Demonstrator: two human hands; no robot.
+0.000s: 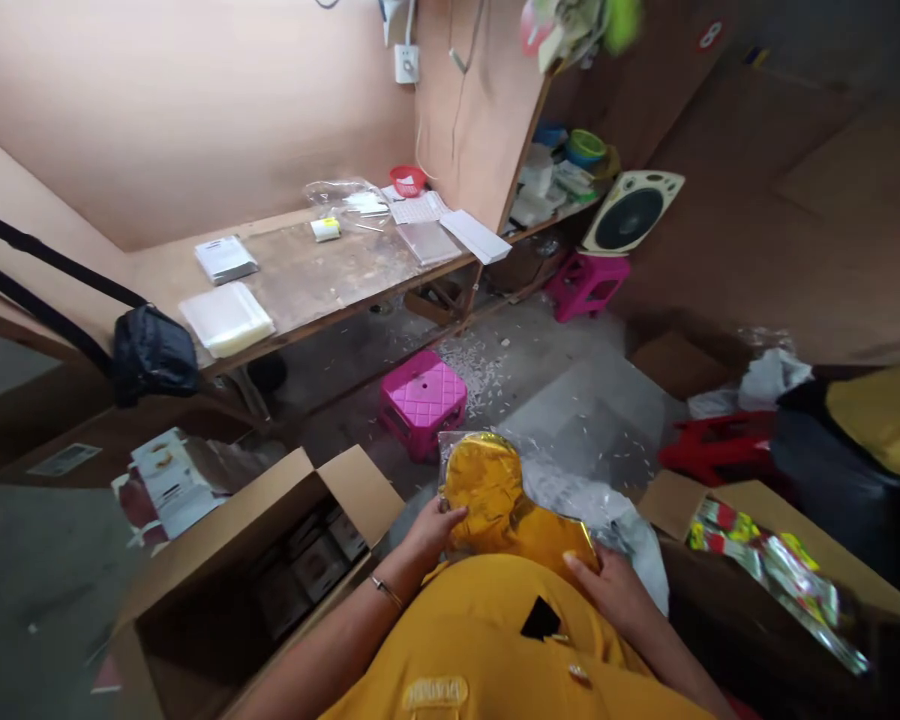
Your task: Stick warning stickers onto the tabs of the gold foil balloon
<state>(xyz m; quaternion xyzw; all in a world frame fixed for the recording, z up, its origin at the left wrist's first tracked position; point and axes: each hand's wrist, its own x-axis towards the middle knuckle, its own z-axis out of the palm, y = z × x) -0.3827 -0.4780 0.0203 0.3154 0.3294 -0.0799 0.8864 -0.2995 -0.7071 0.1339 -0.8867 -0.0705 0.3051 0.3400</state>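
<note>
A flat, shiny gold foil balloon (487, 490) with a clear plastic film around it is held in front of my belly. The fingers of my left hand (435, 530) pinch its left edge, thumb on top. At the lower right corner my right hand (607, 580) grips it, the thumb over the foil and the other fingers hidden beneath. A crumpled whitish plastic bag (637, 530) lies just behind and to the right of the balloon.
An open carton (217, 540) with packs inside stands at my left; another box (671, 500) with shiny packets (780, 570) is at my right. Ahead are a pink stool (424, 390) and a wooden bench (307, 265) bearing stacks of plastic sleeves (229, 318). A person sits at far right.
</note>
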